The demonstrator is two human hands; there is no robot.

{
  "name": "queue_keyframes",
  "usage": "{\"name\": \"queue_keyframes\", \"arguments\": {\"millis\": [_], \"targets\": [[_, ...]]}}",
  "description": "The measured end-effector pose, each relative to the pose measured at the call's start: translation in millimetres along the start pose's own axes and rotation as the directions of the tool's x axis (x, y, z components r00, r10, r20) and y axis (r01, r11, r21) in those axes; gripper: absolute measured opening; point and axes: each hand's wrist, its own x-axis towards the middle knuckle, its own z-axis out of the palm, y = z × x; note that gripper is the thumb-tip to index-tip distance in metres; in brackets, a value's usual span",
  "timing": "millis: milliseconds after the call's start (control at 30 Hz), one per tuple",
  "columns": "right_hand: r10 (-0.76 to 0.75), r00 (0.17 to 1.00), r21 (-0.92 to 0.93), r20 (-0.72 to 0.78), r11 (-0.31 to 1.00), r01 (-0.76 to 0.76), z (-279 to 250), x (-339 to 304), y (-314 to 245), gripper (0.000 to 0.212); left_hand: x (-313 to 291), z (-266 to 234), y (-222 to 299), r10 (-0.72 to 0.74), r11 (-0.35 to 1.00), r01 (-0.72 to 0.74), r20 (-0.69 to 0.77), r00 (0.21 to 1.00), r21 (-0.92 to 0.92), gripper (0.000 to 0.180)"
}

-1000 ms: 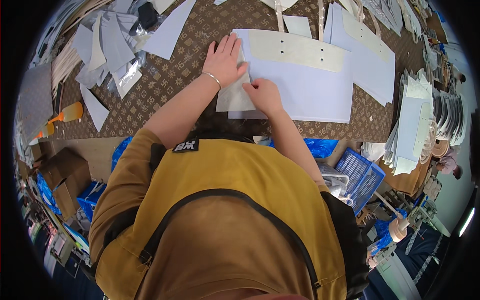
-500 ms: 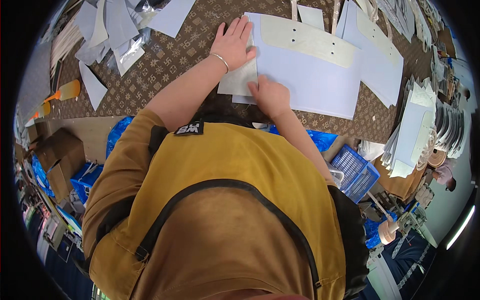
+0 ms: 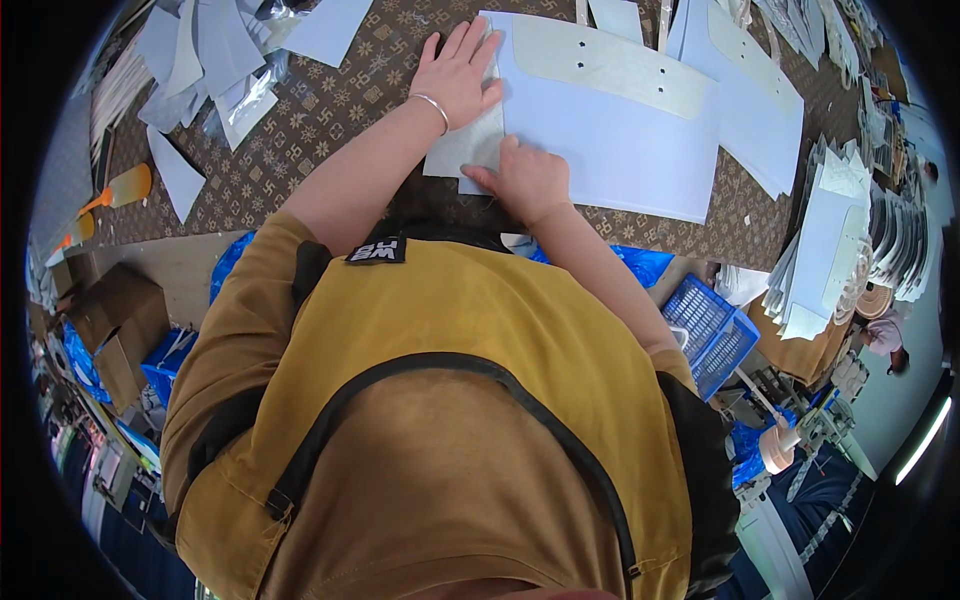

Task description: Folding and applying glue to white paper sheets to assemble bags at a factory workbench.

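My left hand lies flat on a narrow cream-coloured sheet, its fingers spread. That sheet runs along the left edge of a large white panel, which has a cream band with small dark holes across its upper part. Close to the sheet's lower end, my right hand rests on the sheet and panel edge. Its index finger points up and its thumb reaches left, apart from each other; the other fingers are curled and partly hidden. A bracelet circles my left wrist.
More white panels lie to the right on the brown patterned table cover. White offcuts and an orange-tipped glue bottle are at left. Stacked panels and a blue basket stand right of and below the table edge.
My right hand has shifted slightly left and up, its thumb now stretched left over the sheet's lower end. My left hand stays on the sheet. The whole view has shifted slightly.
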Motion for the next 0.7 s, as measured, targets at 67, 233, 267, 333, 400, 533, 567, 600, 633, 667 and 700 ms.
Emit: {"name": "queue_keyframes", "arguments": {"millis": [67, 233, 267, 333, 400, 533, 567, 600, 633, 667, 700], "targets": [[0.007, 0.999, 0.015, 0.033, 1.000, -0.008, -3, 0, -1, 0.057, 1, -1, 0, -0.009, 1.000, 0.009, 0.036, 0.999, -0.001, 0.067], [0.002, 0.998, 0.008, 0.059, 1.000, -0.002, -6, 3, -2, 0.057, 2, -3, 2, -0.019, 1.000, 0.018, 0.062, 0.998, 0.016, 0.067], [0.005, 0.998, 0.009, 0.058, 1.000, -0.006, -7, 3, -2, 0.057, 1, -3, 2, -0.015, 1.000, 0.014, 0.062, 0.998, 0.016, 0.067], [-0.010, 0.994, 0.005, 0.106, 1.000, 0.009, -17, 5, -4, 0.059, 1, -3, 1, -0.024, 1.000, 0.024, 0.062, 0.998, 0.007, 0.068], [-0.022, 0.991, 0.004, 0.130, 1.000, 0.022, -17, 3, -4, 0.061, 1, -1, -1, -0.033, 0.999, 0.033, 0.062, 0.998, 0.006, 0.069], [-0.441, 0.813, -0.132, -0.380, 0.896, 0.424, 11, -13, 8, 0.074, 5, 0, 0, -0.024, 0.999, 0.027, 0.073, 0.997, -0.039, 0.069], [-0.442, 0.842, -0.111, -0.309, 0.896, 0.430, 18, -15, 9, 0.076, 5, -2, 0, -0.019, 0.999, 0.023, 0.079, 0.997, -0.041, 0.070], [-0.441, 0.866, -0.092, -0.237, 0.897, 0.432, 25, -17, 11, 0.080, 5, -4, 0, -0.014, 0.999, 0.018, 0.085, 0.996, -0.044, 0.070], [-0.437, 0.884, -0.063, -0.164, 0.899, 0.433, 27, -19, 11, 0.084, 6, -9, 1, -0.008, 0.999, 0.012, 0.098, 0.995, -0.042, 0.071], [-0.435, 0.884, -0.066, -0.168, 0.900, 0.431, 29, -22, 11, 0.084, 7, -14, 4, -0.004, 0.999, 0.008, 0.093, 0.996, -0.043, 0.071], [-0.436, 0.885, -0.067, -0.165, 0.900, 0.431, 28, -20, 11, 0.083, 13, -25, 9, -0.007, 1.000, 0.010, 0.103, 0.995, -0.022, 0.073]]}}
